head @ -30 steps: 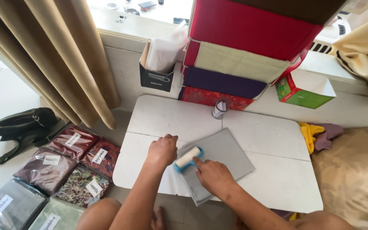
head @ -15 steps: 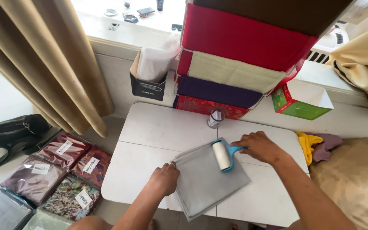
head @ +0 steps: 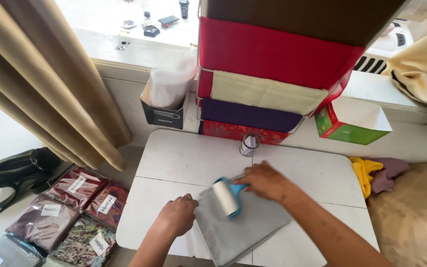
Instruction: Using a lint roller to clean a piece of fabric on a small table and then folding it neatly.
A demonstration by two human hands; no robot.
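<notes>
1. The right hand (head: 265,180) is closed around the blue handle of a lint roller (head: 227,197), whose white drum rests on the folded grey cloth (head: 240,230), near the cloth's upper left part.
2. The left hand (head: 176,216) lies palm down with curled fingers on the cloth's left edge, pinning it to the white table (head: 184,158).
3. The cloth sits at the front middle of the table, turned at an angle, with its near corner close to the table's front edge.
4. As a judgement, the rolling is under way: the drum is on the cloth, the lower right stretch lies open below it, and how much is already rolled cannot be read from the surface.
5. A small jar (head: 249,144) stands at the back of the table, just beyond the right hand and apart from the cloth.
6. Behind it rises a stack of fabric-covered boxes (head: 273,74), red, cream, purple and patterned red, with a green carton (head: 344,129) to the right and a dark holder of white bags (head: 166,106) to the left.
7. Packed fabrics (head: 70,207) with labels lie on the floor at the left, near a black bag (head: 16,170); yellow and mauve cloths (head: 376,175) lie off the table's right edge.
8. Nothing lies on the cloth in the roller's path; only the jar is near the right hand.
</notes>
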